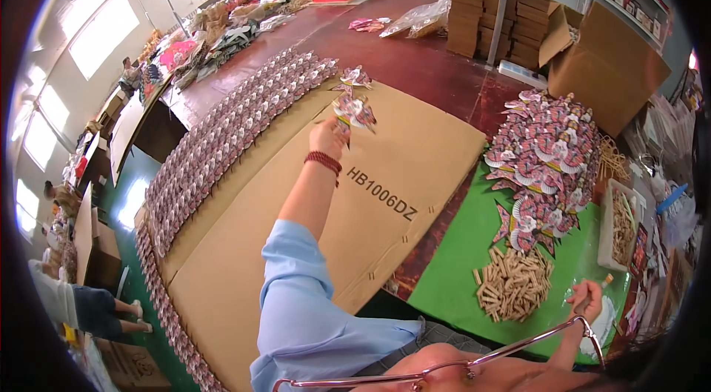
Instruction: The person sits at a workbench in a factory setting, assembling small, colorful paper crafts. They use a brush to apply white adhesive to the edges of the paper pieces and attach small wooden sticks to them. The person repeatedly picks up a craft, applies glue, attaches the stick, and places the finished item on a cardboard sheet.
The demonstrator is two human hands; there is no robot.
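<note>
Stretched out over the flat brown cardboard sheet [296, 221], my left hand [331, 137] pinches a patterned cutout [355, 112], pink, white and dark with pointed edges. Another such cutout [354, 78] lies just beyond it. At the lower right my right hand [587, 299] is closed above a green board [452, 273]. A small tan piece [609, 279] shows by its fingertips; what the fingers hold is too small to make out. Left of that hand lies a heap of small wooden clothespins [515, 284]. Behind the heap is a large pile of the cutouts [544, 155].
Long overlapping rows of cutouts [237, 133] line the sheet's left side. A clothespin-filled tray [618, 225] stands at the right, near an open carton [607, 58]. Stacked cardboard [511, 7] and a pole [503, 7] rise behind. Another person [89, 307] stands at far left.
</note>
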